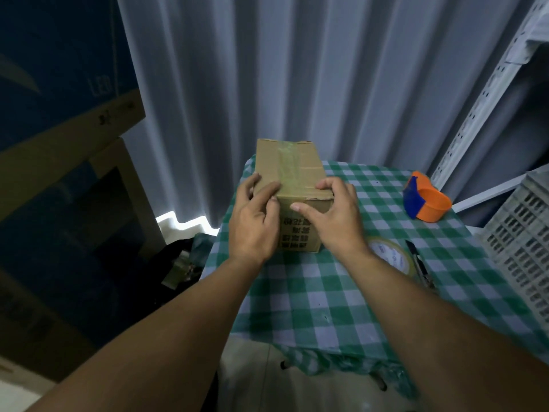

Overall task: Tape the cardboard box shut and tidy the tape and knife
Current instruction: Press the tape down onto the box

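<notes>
Left hand (252,215): open, fingers spread over the near left top edge of the cardboard box (292,185), pressing, not clamped.
Cardboard box: upright at the far left corner of the desk (312,295), flaps closed, a strip of clear tape (289,165) along the top seam.
Right hand (335,215): open, fingers curled on the near right top edge, thumb flat on the front face; hands apart, one to each side of the seam.
Step in hand, as judged: smoothing the tape end over the near edge; best done with firm thumb strokes from the seam outward and down the front face, box held steady, no bubbles or lifted corners left.
Tape roll (392,257): flat on the desk, just right of the right wrist, partly hidden.
Knife (420,264): beside the roll, toward the right edge.
Tape dispenser (426,200): orange and blue, far right corner.
Crate (523,248): pale, slotted, off the desk's right edge.
</notes>
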